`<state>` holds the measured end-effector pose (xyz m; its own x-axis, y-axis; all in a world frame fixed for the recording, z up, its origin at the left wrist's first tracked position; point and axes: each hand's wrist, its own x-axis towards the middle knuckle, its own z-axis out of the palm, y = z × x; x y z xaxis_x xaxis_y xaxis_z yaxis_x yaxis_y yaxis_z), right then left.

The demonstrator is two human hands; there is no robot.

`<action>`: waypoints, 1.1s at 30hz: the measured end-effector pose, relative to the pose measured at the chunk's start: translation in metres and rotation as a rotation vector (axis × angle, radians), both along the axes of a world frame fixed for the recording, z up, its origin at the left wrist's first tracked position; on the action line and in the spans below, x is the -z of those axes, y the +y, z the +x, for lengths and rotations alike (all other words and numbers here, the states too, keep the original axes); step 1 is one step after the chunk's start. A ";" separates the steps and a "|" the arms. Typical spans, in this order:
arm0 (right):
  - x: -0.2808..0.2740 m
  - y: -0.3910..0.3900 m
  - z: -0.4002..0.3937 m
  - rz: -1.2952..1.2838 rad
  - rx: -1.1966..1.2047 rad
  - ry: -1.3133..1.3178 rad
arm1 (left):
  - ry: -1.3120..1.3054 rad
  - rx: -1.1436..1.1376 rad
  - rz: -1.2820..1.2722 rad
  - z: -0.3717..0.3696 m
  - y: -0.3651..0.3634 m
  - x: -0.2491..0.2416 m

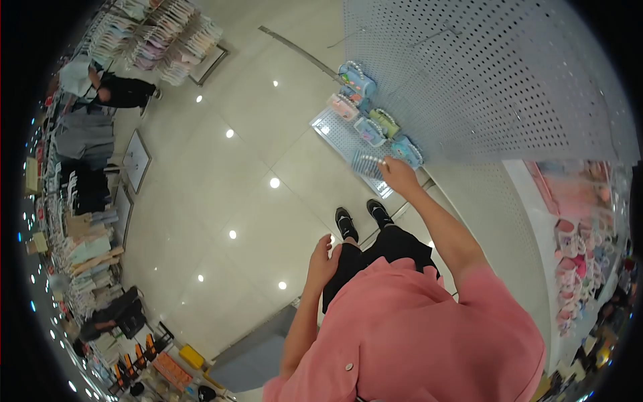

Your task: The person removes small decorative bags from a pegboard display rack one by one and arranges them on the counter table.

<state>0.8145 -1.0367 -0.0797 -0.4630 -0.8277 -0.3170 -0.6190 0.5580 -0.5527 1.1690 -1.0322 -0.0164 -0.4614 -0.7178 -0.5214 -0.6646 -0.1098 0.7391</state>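
— Where are the arms?

— The right arm is stretched out and down toward the floor, and the right hand [399,175] reaches the low end of the pale blue perforated metal display panel [495,80]. The left arm hangs bent at the person's side, the left hand [323,258] loose by the hip with its fingers slackly spread, holding nothing.

— And the right hand, is it gripping?

— Its fingers curl against a small pale blue striped packet [369,163] lying at the foot of the panel; it touches the packet, but I cannot tell whether the grip has closed.

— What lies around it?

— A cluster of little pastel boxed sets [370,114], blue, pink and green, sits just beyond the hand, farther along the base of the panel. The packet is to the left of the hand, nearest the fingertips. The person's black shoes [362,220] stand on the glossy cream tiled floor [254,201], near and slightly left of that hand, well apart from the boxes.

— Anyone else?

— Far left, another person bends beside racks of hanging clothes [161,33].
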 end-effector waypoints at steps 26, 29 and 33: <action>-0.239 0.496 0.108 -0.451 0.630 0.207 | 0.513 0.314 1.091 -0.222 0.247 -0.057; -0.253 0.558 0.102 -0.450 0.736 0.269 | 0.501 0.445 1.153 -0.241 0.308 -0.044; -0.267 0.620 0.082 -0.493 0.814 0.324 | 0.454 0.531 1.110 -0.270 0.363 -0.073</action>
<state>0.8964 -0.4166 0.1870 -0.9498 -0.2253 0.2173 -0.3122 0.6326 -0.7088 0.8992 -0.6689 0.0569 -0.8427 0.3130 -0.4381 -0.5325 -0.6045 0.5924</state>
